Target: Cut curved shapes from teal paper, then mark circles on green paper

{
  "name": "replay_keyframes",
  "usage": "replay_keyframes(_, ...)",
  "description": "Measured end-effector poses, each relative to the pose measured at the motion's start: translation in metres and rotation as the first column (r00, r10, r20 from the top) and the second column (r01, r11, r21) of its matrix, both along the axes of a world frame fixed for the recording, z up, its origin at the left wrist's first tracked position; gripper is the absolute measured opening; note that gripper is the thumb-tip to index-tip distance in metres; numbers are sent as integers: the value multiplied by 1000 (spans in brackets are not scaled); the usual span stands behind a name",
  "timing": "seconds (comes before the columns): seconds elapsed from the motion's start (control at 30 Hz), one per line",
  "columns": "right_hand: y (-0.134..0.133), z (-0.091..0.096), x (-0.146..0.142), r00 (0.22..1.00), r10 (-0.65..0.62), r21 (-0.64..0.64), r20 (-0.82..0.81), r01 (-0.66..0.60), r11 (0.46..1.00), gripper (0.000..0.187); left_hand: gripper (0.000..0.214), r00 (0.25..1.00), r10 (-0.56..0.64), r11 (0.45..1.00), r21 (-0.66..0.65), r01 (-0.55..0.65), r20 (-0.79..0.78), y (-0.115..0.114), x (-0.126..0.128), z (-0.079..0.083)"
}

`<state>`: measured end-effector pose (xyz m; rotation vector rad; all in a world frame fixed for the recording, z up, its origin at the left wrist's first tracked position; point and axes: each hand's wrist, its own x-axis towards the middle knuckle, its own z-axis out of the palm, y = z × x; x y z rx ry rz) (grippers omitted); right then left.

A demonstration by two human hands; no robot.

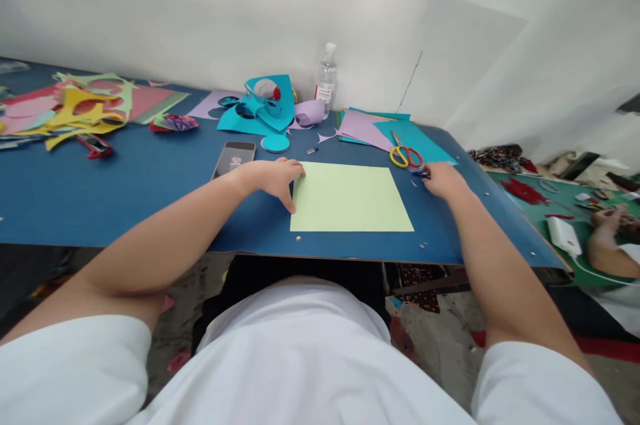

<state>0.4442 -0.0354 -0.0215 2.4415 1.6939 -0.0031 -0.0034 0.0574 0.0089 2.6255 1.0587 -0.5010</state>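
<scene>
A pale yellow-green sheet of paper [353, 198] lies flat near the table's front edge. My left hand [277, 178] rests at its left edge, thumb and fingers spread apart, with fingertips touching the sheet. Beyond the sheet's right side, my right hand [443, 179] is closed at the fingertips on a small dark blue object [423, 174], whose kind I cannot make out. Just behind that hand, scissors [406, 157] with a yellow and a red handle lie partly on blue paper [420, 135].
A phone [235, 157] lies beside my left forearm. Cut blue paper [270, 108], a water bottle [327, 81] and purple sheets [364, 128] stand or lie along the wall. Colourful scraps [85, 108] and a red stapler-like thing [96, 145] are at left. Another person's hand [606, 221] is at right.
</scene>
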Motion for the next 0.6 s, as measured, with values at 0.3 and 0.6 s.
replay_keyframes(0.3,7,1,-3,994,93,10,51,-93,996,43,138,1000,-9,1000,1,9,-7,3,-1,-1)
replay_keyframes(0.6,17,7,-1,968,250,-79,15,-248,965,39,140,1000,-14,1000,0,14,-17,-1,2,2)
